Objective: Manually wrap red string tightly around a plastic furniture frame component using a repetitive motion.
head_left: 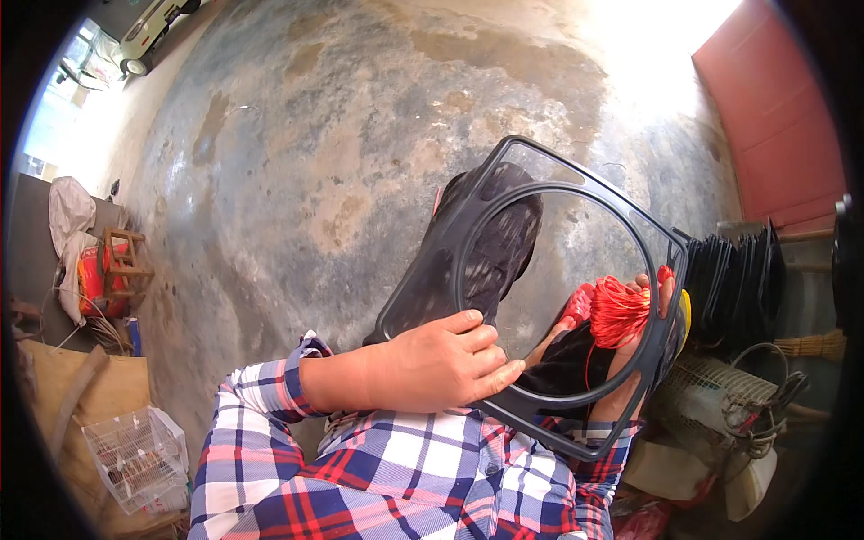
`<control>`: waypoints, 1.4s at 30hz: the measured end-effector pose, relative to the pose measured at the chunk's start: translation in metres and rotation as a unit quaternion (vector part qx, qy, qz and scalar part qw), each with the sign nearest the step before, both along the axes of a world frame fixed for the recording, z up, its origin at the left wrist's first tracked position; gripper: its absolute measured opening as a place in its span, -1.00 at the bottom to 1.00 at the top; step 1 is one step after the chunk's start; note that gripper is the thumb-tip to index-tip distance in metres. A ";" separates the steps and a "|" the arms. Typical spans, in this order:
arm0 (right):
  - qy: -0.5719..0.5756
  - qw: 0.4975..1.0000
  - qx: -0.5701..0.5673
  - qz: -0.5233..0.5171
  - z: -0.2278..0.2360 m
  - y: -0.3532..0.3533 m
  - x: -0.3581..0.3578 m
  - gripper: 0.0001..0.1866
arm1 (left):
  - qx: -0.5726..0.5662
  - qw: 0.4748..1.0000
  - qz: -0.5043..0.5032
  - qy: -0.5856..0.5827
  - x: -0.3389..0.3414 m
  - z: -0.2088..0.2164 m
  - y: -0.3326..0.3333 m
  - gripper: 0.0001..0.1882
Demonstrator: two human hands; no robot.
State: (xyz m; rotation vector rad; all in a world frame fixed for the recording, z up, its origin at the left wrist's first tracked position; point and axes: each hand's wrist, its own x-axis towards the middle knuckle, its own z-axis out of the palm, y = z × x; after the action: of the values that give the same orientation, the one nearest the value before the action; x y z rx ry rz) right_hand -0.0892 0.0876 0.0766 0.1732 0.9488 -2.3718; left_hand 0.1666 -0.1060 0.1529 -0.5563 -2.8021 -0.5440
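Note:
A black plastic frame [661, 223] with a large round opening lies tilted over my lap. My left hand [450, 360] is closed on its lower left part, fingers curled at the ring's edge. Past the ring's right side, my right hand [666, 295] is partly hidden by the frame. Its fingers are bent around a bundle of thin red cord [619, 313], which shows through the opening. One red strand hangs down from the bundle. My dark-trousered knee [504, 225] shows through the ring's left part.
Several black frames [733, 279] stand stacked at the right, near a red door [774, 117]. Below them is a wire basket [720, 382] with tangled cord. On the left are a wooden stool [126, 270] and a white wire basket [139, 459]. Stained concrete floor [315, 162] stretches ahead.

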 end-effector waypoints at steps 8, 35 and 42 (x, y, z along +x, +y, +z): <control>0.028 0.999 -0.019 -0.017 -0.020 0.017 -0.017 -0.56 | -0.004 1.000 0.006 -0.003 0.013 0.013 0.006 -0.54; 0.045 0.950 0.309 0.002 -0.038 -0.002 -0.022 -0.87 | -0.085 0.994 0.054 -0.035 0.024 0.010 0.000 -0.62; 0.061 0.942 0.325 0.061 -0.057 -0.010 -0.021 -0.83 | -0.108 0.991 0.060 -0.050 0.021 0.003 -0.003 -0.61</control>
State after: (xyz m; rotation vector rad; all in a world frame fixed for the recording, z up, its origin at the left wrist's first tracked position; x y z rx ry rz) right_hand -0.1104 0.0772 0.0192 0.2093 1.7258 -1.8944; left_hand 0.1880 -0.1086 0.1555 -0.4053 -2.9865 -0.2526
